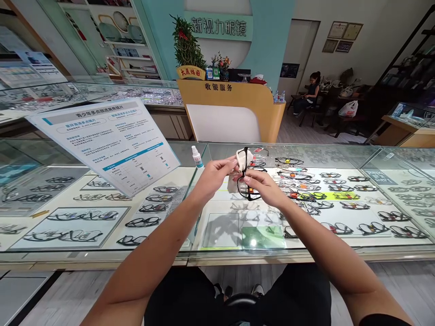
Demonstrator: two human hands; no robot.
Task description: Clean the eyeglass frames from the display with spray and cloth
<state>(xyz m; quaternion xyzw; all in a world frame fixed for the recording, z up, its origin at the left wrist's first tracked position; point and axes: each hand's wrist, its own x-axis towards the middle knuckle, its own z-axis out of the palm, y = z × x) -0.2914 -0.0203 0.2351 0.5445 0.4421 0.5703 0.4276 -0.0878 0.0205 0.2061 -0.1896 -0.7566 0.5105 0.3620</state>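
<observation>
Black-framed eyeglasses [249, 195] are held above the glass counter, turned so that one lens is above the other. My right hand [263, 183] is closed on the frame near its middle, thumb and fingers pinching it. My left hand [217, 174] pinches a pale cleaning cloth [244, 159] around the upper lens, which the cloth largely covers. The cloth's lower end hangs behind the frame. A small white spray bottle [196, 157] with a blue label stands upright on the counter, left of my left hand.
Below the glass top [217, 253] lie rows of eyeglasses [345, 195]. A large printed sign [112, 140] leans up at the left. Farther back are a wooden reception desk [268, 117] with a potted plant [188, 45] and a seated person [307, 95].
</observation>
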